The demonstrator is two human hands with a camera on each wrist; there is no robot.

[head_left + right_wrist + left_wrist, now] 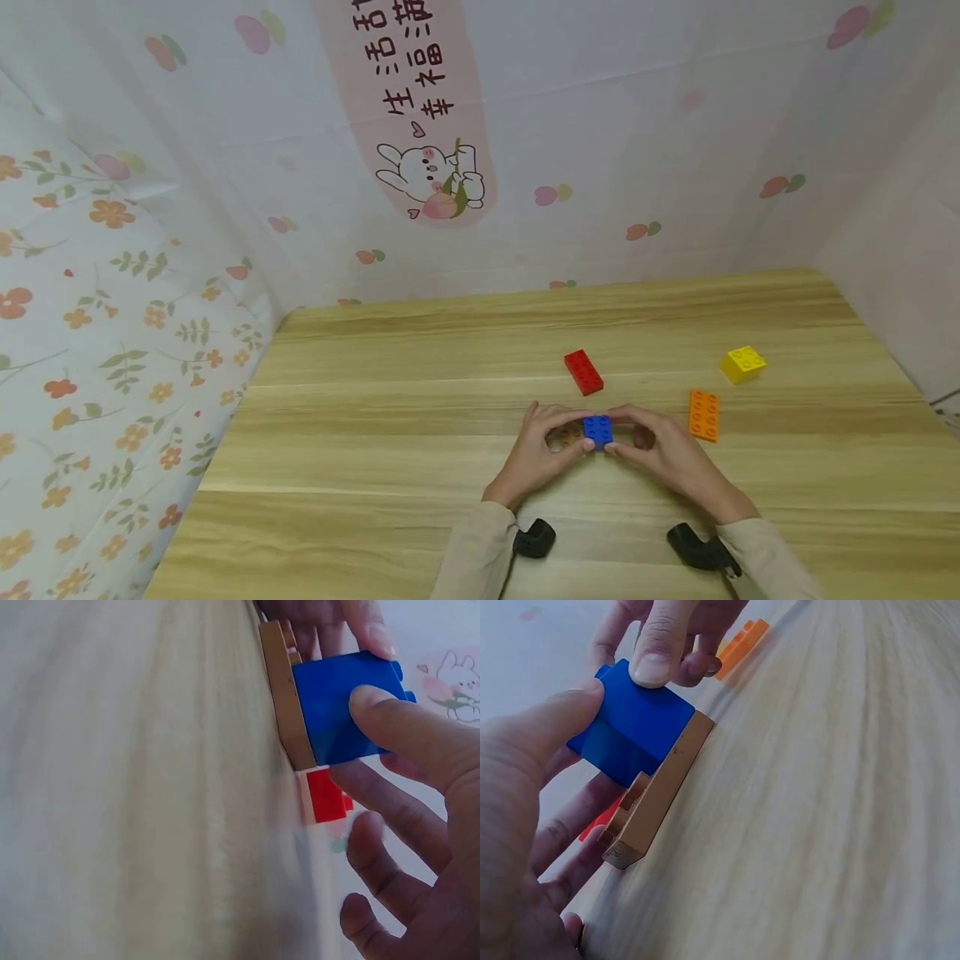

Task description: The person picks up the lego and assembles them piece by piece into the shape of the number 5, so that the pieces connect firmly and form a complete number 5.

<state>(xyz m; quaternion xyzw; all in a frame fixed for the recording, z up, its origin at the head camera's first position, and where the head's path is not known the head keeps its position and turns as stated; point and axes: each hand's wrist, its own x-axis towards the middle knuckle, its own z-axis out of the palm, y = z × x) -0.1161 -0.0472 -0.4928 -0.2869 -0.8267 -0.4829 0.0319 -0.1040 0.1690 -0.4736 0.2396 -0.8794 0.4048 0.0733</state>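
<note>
A square blue toy brick sits on one end of a flat brown brick, whose bare studs show at its other end. My left hand pinches the blue brick from the left, thumb on the near side and index finger at the back. From the right, my right hand pinches the same brick, its thumb flat against the near face. In both wrist views the brown brick lies low along the wooden table.
Beyond the hands lies a flat red brick. A flat orange brick is right of my right hand, with a taller yellow brick farther back. Printed cloth hangs behind the table.
</note>
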